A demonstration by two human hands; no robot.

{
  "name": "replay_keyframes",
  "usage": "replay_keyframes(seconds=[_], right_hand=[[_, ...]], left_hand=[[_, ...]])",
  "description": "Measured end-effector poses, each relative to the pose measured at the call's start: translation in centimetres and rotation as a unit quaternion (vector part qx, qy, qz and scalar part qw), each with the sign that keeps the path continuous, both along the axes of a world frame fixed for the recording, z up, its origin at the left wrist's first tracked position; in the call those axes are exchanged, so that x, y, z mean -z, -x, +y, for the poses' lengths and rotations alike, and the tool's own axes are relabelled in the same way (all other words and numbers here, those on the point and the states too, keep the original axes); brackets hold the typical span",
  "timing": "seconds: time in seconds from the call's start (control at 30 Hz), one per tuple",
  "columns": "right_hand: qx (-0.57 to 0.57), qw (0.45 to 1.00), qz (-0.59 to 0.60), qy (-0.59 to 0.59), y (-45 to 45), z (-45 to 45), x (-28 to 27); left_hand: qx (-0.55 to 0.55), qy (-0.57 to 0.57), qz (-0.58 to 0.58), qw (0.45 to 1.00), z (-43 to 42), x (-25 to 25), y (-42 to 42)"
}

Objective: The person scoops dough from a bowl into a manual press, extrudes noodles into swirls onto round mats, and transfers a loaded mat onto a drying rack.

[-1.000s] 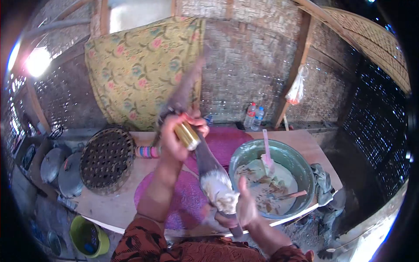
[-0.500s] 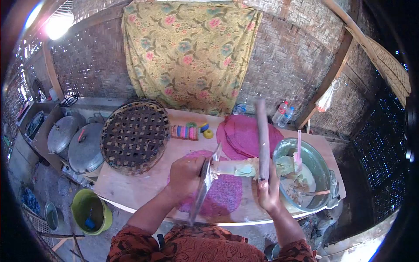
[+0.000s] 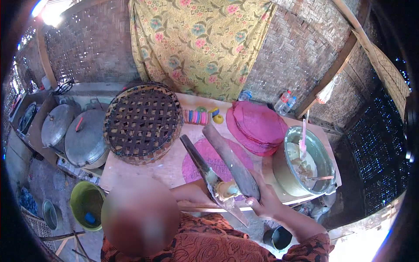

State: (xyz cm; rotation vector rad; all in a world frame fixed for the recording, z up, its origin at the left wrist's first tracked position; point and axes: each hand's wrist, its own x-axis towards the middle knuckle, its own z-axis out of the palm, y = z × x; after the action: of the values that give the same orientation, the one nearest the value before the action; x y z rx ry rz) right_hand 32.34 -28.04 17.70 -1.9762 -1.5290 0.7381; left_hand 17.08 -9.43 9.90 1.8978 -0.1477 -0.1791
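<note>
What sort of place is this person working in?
Probably a rustic kitchen or small food workshop: large lidded metal pots stand at the left, a bucket of pale, dough-like mix sits on the table, and the walls are woven matting.

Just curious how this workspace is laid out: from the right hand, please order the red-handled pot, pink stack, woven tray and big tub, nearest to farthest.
From the right hand, in the head view:
1. Big tub, ahead and right.
2. Pink stack, farther back.
3. Woven tray, left on the table.
4. Red-handled pot, left of the tray.
</note>
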Motion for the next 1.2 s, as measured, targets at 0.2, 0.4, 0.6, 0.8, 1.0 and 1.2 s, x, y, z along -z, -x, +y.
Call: replay_keyframes(seconds=[0.2,0.4,0.6,0.8,1.0,1.2], right_hand=[[-0.214,0.657,0.713,0.120,-2.3,-4.6,7.0],[-0.282,0.554,0.780,0.073,0.0,-3.4,9.0],[-0.135,0.712,0.673,0.151,-4.9,-2.5,9.4],[0.088,0.743,0.616,0.244,-3.9,2.0,10.6],[0.119,0.843,0.451,0.269,-4.2,3.5,8.8],[0.080,0.860,0.443,0.242,-2.3,3.9,6.1]], left_hand=[[-0.004,-0.016,-0.101,0.995,2.3,-2.8,1.3],[0.044,0.618,-0.277,0.734,4.9,-11.7,-3.1],[-0.081,0.670,-0.184,0.714,10.6,-2.2,-10.3],[-0.161,0.799,-0.166,0.555,12.9,13.5,-10.5],[-0.195,0.799,-0.235,0.517,14.0,12.5,-10.4],[-0.229,0.757,-0.282,0.543,14.5,8.0,-7.3]])
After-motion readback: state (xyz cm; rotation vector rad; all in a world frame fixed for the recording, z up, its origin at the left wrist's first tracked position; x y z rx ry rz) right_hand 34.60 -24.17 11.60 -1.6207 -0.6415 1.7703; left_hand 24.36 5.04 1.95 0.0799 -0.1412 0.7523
